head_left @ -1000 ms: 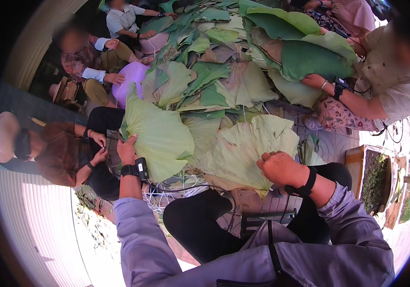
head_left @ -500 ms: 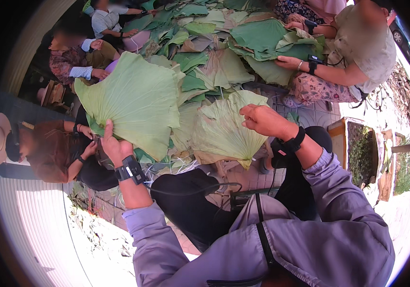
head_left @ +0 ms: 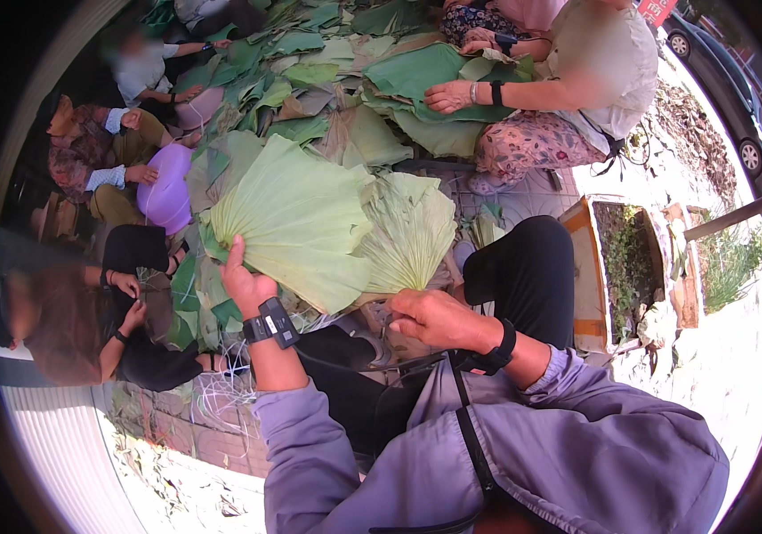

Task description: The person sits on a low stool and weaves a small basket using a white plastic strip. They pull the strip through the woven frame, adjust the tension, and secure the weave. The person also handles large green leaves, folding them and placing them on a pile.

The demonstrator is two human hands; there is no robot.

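My left hand [head_left: 249,287] grips a large, pale green lotus leaf [head_left: 296,222] near its gathered base, thumb on top. The leaf is fanned out, veins showing, and held up toward the middle. A second lotus leaf [head_left: 409,227], paler and partly brownish, spreads just behind it to the right, its narrow base pointing toward me. My right hand [head_left: 439,319] is closed, fingers curled, right at that narrow base. Whether its fingertips hold the base or anything else is hidden. Both wrists carry black straps.
A big heap of lotus leaves [head_left: 327,89] covers the ground ahead. Several people sit around it; one at right has a hand [head_left: 452,96] on stacked leaves. A purple basin [head_left: 165,189] is at left, white strings [head_left: 225,392] lie below. A planter box [head_left: 587,276] stands right.
My right hand has come down and toward me, from above the second leaf to its narrow base. My left hand still holds its leaf, now closer over the second one. The view has shifted right.
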